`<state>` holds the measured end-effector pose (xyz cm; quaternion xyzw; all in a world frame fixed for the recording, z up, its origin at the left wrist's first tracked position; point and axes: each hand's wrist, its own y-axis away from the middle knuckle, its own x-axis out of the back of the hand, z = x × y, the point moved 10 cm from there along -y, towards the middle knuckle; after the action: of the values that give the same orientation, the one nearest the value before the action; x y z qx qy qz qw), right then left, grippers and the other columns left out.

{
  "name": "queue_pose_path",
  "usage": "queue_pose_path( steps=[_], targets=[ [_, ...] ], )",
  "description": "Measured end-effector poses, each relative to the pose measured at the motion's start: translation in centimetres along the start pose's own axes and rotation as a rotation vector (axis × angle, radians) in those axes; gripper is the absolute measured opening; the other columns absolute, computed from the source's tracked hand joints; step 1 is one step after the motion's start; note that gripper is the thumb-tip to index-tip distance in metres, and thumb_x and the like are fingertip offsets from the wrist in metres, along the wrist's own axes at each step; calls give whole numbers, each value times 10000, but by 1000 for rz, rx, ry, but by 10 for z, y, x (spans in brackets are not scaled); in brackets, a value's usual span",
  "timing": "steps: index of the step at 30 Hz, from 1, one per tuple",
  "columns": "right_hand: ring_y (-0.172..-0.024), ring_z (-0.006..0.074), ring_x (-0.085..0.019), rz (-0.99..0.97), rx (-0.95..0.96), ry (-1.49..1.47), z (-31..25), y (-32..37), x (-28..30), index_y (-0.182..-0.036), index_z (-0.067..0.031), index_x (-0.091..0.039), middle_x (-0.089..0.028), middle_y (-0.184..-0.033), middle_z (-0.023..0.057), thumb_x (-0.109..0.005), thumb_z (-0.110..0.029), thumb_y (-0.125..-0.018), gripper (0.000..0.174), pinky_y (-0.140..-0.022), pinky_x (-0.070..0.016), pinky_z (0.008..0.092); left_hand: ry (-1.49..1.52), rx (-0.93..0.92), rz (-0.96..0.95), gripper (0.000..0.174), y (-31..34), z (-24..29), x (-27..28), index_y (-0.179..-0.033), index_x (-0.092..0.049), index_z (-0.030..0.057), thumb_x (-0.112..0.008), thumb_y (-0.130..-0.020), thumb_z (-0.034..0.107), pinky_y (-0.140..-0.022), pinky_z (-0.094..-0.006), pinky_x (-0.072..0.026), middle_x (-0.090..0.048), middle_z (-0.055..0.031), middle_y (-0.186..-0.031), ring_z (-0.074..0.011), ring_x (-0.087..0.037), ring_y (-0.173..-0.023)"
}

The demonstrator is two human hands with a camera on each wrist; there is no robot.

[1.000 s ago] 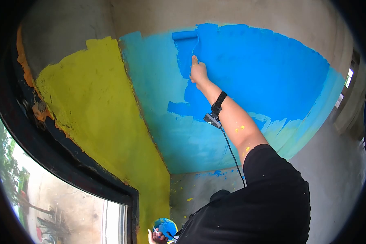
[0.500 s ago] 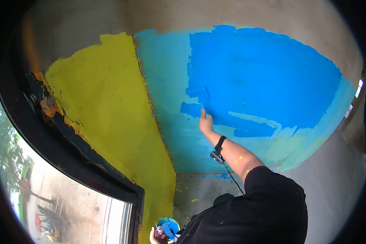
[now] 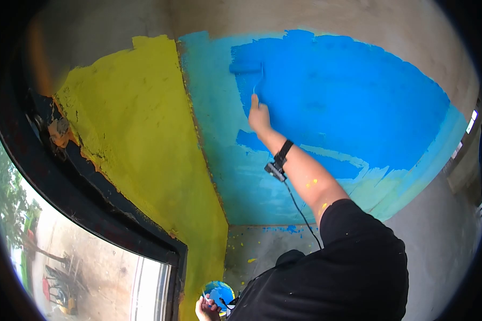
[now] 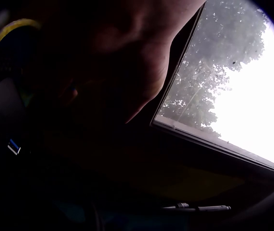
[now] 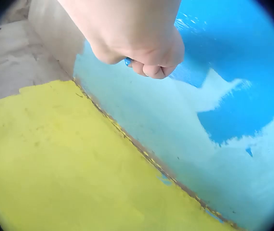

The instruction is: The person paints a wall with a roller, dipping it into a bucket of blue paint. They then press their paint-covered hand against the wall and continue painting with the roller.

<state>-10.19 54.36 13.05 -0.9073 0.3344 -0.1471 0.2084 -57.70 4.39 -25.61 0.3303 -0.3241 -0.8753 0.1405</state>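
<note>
In the head view my right hand grips the handle of a paint roller, its blue sleeve lying against the wall at the left edge of the bright blue area. The right wrist view shows the same hand with its fingers curled round the handle end; the roller sleeve is hidden there. Low in the head view, my left hand holds a paint-smeared bucket at its side, with blue paint inside. The left wrist view is very dark, showing part of the hand and a yellow rim.
Left of the wall corner is a yellow-green wall, beside a dark-framed window. Paler turquoise surrounds parts of the bright blue, with bare grey plaster above and below. A cable hangs from the right wrist camera.
The right hand and roller went down the wall, then back up and slightly left. Bright blue now reaches further left near the top. The left hand stays at the bucket.
</note>
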Motion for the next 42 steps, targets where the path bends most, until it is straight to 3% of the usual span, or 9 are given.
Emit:
queue_pose_path(
  steps=[10,13,15,17,27,28,32,38,42],
  targets=[
    [-672,479,-547,-101,-327,-4,160,154,-14,-724,64,-565,-578,-686,296,-416,-479,-1079,665,-654,-380,561,-19,-10,98,284,23,12,-8,-1033,-618,149,-583,-1004,430,-616,-294,-414,-510,59,-767,-114,-471,-658],
    [-710,479,-564,16,-89,-98,120,120,-20,-749,69,-588,-588,-712,310,-425,-476,-1078,657,-689,-393,559,-34,41,19,292,45,23,-36,-1052,-619,150,-603,-992,435,-618,-304,-421,-525,45,-788,-117,-484,-684],
    [-604,310,-482,7,-39,-122,68,87,-26,-731,70,-567,-531,-625,204,-448,-520,-1068,690,-626,-386,489,-17,17,74,297,46,22,-33,-1060,-620,153,-607,-989,440,-618,-303,-422,-528,43,-787,-116,-488,-686],
    [-744,502,-568,51,-4,-138,21,48,-32,-775,103,-607,-599,-752,341,-440,-477,-1072,672,-710,-412,547,-1,-6,130,302,43,19,-23,-1068,-621,155,-610,-986,446,-618,-302,-423,-531,41,-787,-115,-491,-687],
    [-691,458,-580,-135,-290,-210,-94,-1,-30,-788,129,-611,-608,-705,288,-398,-572,-1059,781,-691,-445,531,27,22,50,236,84,35,-64,-1018,-582,196,-603,-995,429,-582,-245,-361,-508,79,-739,-78,-452,-623],
    [-691,458,-580,-138,-285,-209,-86,1,-36,-788,129,-611,-608,-705,288,-398,-572,-1059,781,-691,-445,531,92,36,30,220,48,10,-18,-1014,-593,205,-625,-984,421,-602,-251,-373,-532,85,-755,-80,-459,-640],
    [-812,536,-599,-35,-36,18,-18,28,-48,-808,119,-626,-637,-797,351,-400,-555,-1061,754,-760,-439,568,-40,33,76,240,83,28,-52,-1058,-632,187,-671,-955,400,-670,-275,-425,-609,58,-845,-101,-516,-726],
    [-743,516,-605,-63,-232,98,91,121,-52,-718,82,-612,-625,-740,332,-399,-502,-1072,716,-688,-412,582,53,50,74,238,79,17,-32,-1063,-648,178,-686,-951,384,-682,-271,-436,-612,59,-855,-91,-520,-722],
    [-672,506,-571,-47,-245,42,86,127,-54,-705,89,-592,-606,-695,320,-403,-498,-1074,719,-648,-393,577,60,73,131,232,84,17,-27,-1048,-645,180,-684,-961,392,-644,-235,-412,-583,74,-819,-70,-497,-689]
  ],
)
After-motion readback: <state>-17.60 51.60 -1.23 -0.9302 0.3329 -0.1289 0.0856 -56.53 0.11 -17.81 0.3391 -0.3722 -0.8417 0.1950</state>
